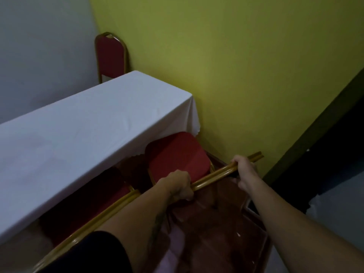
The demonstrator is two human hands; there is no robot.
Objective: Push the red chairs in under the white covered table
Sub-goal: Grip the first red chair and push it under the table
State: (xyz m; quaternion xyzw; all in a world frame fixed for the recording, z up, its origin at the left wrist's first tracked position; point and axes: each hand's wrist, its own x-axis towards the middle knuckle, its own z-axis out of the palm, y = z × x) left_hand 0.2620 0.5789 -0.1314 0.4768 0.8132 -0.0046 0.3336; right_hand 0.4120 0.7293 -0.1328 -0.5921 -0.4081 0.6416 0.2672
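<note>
A long table under a white cloth (82,123) runs from the lower left toward the yellow wall. A red chair (177,152) with a gold frame stands at its near right end, its seat partly under the cloth's hem. My left hand (180,186) and my right hand (245,172) both grip the gold top rail (214,176) of this chair's back. A second red chair (94,196) sits to its left, its seat mostly in shadow under the table. A third red chair (110,56) stands behind the table's far side.
The yellow wall (246,75) is close on the right of the chair I hold. A grey wall (39,46) lies behind the table. A dark doorway or panel (325,154) is at the right. The floor below is dark red.
</note>
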